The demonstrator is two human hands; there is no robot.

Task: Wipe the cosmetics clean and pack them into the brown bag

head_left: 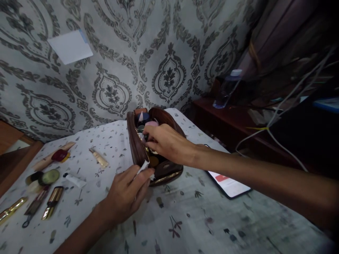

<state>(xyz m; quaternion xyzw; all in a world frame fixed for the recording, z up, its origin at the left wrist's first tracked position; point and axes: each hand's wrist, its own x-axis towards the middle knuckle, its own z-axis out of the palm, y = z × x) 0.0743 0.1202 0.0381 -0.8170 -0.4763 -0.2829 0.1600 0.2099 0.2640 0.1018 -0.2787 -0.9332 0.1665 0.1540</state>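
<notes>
A brown zip pouch (134, 144) lies unzipped on the patterned bed sheet (169, 215), with several small cosmetic items inside. My right hand (169, 141) reaches into its opening, fingers bent and closed around something I cannot make out. A pink round item (151, 124) shows just beyond those fingers. At the pouch's near left edge, my left hand (129, 190) is closed on a crumpled white tissue (143, 167). Left of the pouch lies a small beige tube (98, 157), and a white tube with a dark cap (75, 180) rests nearer to me.
More cosmetics lie at the left, among them a black and gold lipstick (53, 203), a green-lidded jar (51, 176) and a gold tube (12, 210). A phone (230, 185) lies under my right forearm. A plastic bottle (227, 90) and white cables (280, 137) are at the right.
</notes>
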